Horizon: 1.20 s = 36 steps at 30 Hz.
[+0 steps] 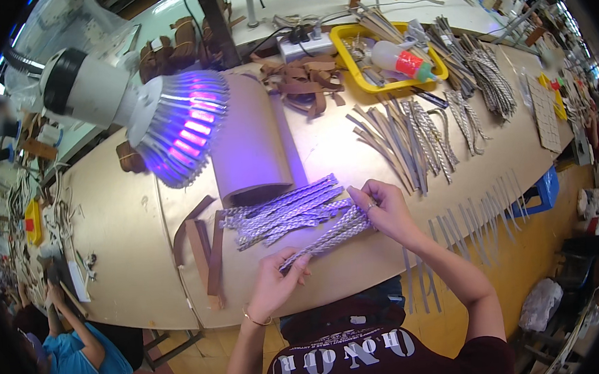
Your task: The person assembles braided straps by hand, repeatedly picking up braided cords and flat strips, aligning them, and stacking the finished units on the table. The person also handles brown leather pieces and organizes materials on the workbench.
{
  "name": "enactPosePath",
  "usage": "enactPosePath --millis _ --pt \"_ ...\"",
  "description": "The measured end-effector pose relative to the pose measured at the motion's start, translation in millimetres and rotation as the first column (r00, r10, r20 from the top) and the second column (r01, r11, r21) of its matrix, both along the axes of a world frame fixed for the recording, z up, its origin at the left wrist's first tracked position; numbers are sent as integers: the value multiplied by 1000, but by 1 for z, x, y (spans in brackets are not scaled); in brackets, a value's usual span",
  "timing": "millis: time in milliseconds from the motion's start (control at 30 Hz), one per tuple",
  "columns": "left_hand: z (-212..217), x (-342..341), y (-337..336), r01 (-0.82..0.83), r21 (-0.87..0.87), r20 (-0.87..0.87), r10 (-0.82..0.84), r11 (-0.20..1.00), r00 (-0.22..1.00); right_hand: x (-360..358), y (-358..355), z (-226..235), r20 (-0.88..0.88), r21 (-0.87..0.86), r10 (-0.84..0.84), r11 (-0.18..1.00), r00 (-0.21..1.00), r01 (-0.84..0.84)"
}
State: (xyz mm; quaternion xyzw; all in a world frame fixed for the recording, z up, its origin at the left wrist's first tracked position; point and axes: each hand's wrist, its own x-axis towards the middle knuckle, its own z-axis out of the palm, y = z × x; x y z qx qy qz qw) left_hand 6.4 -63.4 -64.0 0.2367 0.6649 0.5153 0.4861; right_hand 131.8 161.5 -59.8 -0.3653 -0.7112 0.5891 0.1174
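Straps [336,233] held at both ends near a purple lamp [184,129]

The left hand [280,276] grasps the lower end of a small bundle of braided straps, with the thumb and the fingers closed on it. The right hand [387,214] pinches the opposite end, which is higher and more to the right. In this way the bundle lies on a slant between the two hands, over the near part of the table [118,254]. I cannot tell if its underside touches the table.

Just behind the bundle there is a pile of similar straps [267,218], in front of the open end of a brown tube [248,142]. The ribbed lamp is at the left of this tube, and its light colours the pile purple. To the left of the pile lie some brown strips [197,255].

Farther to the right, flat narrow strips [389,145] lie beside other braided pieces [428,135]. Behind them is a yellow basket [347,64], and a bottle [396,60] with a red label lies tilted in it. Thin grey strips [409,280] hang along the near edge of the table. At the far left is a person in a blue shirt [88,362].
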Motion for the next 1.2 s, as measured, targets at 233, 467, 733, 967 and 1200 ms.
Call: enactPosePath --millis 233,467,733,967,1200 --pt "14 -21 -19 -278 -74 -185 261 958 947 -14 -21 5 78 289 183 937 980 -198" --pt "20 -16 -27 -516 -9 -540 431 856 723 24 23 28 281 558 -81 825 956 -94" --pt "27 2 -8 -290 161 -729 312 943 609 94 125 19 330 744 -484 662 810 93" --pt "31 39 16 35 128 -733 71 991 676 104 126 -10 340 794 -517 606 785 55" --pt "22 45 20 82 137 -715 42 987 698 111 145 -17 237 866 -633 481 737 134"
